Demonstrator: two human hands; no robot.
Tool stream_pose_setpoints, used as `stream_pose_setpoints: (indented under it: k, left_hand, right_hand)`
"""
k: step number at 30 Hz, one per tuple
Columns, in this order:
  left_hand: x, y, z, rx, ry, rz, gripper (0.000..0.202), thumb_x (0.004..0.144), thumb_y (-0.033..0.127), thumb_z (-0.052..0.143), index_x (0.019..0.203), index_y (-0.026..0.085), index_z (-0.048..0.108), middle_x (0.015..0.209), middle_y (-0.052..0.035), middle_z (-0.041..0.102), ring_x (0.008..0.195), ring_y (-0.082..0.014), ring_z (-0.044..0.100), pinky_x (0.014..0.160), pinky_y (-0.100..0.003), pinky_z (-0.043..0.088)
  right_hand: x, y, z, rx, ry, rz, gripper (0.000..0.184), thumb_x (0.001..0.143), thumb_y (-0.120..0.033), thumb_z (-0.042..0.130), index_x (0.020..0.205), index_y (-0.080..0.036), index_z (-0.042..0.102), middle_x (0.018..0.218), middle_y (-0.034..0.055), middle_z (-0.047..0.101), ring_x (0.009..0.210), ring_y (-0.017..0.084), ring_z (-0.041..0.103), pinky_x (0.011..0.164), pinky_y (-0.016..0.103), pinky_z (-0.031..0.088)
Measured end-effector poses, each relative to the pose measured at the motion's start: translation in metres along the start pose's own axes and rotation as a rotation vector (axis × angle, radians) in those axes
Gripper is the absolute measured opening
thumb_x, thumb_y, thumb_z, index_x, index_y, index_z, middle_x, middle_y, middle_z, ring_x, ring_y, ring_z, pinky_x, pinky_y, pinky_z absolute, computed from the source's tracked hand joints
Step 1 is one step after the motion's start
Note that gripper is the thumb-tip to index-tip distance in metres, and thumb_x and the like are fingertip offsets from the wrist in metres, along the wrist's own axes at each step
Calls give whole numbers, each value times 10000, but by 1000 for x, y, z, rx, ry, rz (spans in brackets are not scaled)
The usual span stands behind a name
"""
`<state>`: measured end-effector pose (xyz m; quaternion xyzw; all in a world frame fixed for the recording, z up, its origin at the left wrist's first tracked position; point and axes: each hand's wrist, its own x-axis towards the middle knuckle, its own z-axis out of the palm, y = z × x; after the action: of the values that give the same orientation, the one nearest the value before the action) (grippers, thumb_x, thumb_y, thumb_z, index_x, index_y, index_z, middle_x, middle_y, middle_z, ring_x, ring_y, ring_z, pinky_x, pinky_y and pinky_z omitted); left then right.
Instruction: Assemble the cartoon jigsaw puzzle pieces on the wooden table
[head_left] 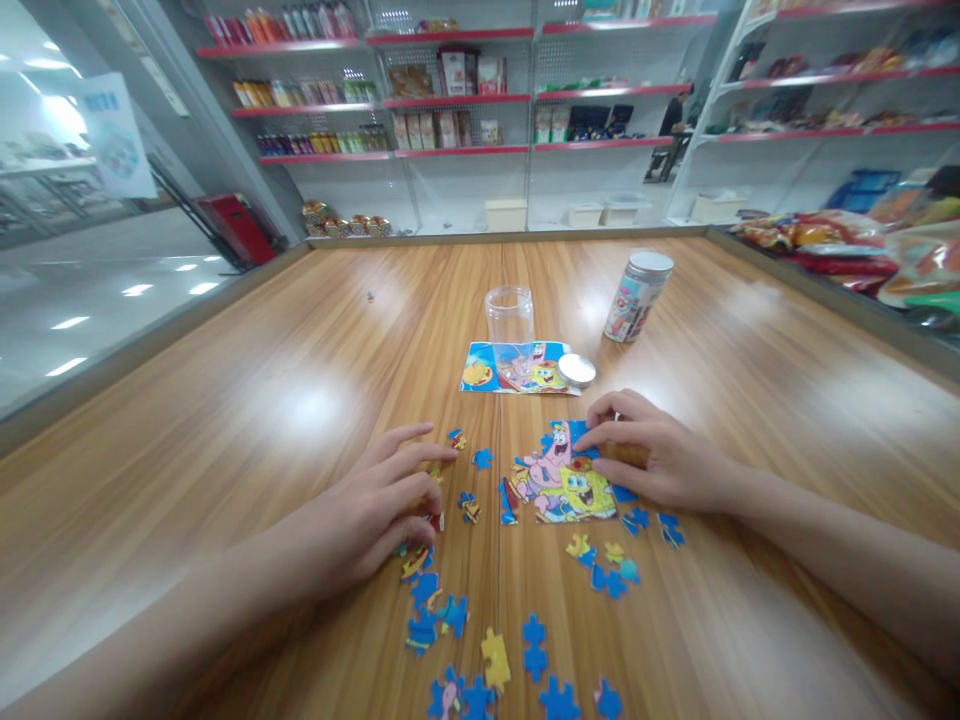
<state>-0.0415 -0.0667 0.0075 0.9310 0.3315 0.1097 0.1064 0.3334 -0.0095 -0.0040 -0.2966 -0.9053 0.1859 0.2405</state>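
A partly joined cartoon jigsaw (564, 487) lies on the wooden table (262, 400). My right hand (656, 460) rests on its upper right edge, fingers curled, fingertips pressing on the top pieces. My left hand (375, 515) lies to the left of it with fingers stretched over loose pieces (469, 505), the fingertips touching small pieces near the table seam. Several loose blue and yellow pieces (495, 660) are scattered nearer to me.
Behind the jigsaw lies a printed reference picture (487, 368) with an open clear jar (510, 330) on it and a round lid (577, 370) beside. A closed labelled can (637, 297) stands further right. Snack bags (847, 250) line the right edge. Shop shelves stand behind.
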Motion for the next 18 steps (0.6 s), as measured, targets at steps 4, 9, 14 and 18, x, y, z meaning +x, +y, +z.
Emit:
stream_pose_setpoints:
  k: [4, 9, 14, 18]
  left_hand:
    - [-2, 0, -2, -19, 30, 52, 183, 940, 100, 513, 968, 218, 650, 1435, -72, 478, 1455, -294, 233, 1152, -534, 354]
    - [-4, 1, -12, -12, 122, 27, 198, 943, 95, 521, 1009, 225, 654, 1424, -67, 497, 1447, -295, 272, 1158, -554, 342]
    - [-5, -1, -11, 43, 40, -51, 80, 939, 257, 617, 1001, 223, 656, 1435, -69, 485, 1463, -318, 237, 1168, -581, 330]
    - [-6, -4, -8, 51, 12, -40, 98, 953, 247, 591, 1014, 242, 667, 1445, -60, 467, 1465, -307, 226, 1181, -584, 314]
  right_hand:
    - [0, 1, 1, -2, -2, -1, 214, 912, -259, 658, 1113, -254, 728, 1098, 92, 561, 1047, 233, 557, 911, 383, 491]
    - [-1, 2, 1, -12, -2, -1, 216, 909, -250, 656, 1113, -258, 726, 1101, 94, 562, 1050, 236, 559, 910, 383, 492]
    - [-2, 5, 1, -27, -10, 1, 234, 900, -243, 661, 1126, -260, 719, 1114, 95, 565, 1053, 246, 558, 909, 397, 492]
    - [-2, 5, 2, -28, -9, 2, 229, 899, -237, 659, 1118, -260, 723, 1114, 95, 567, 1055, 245, 560, 909, 393, 491]
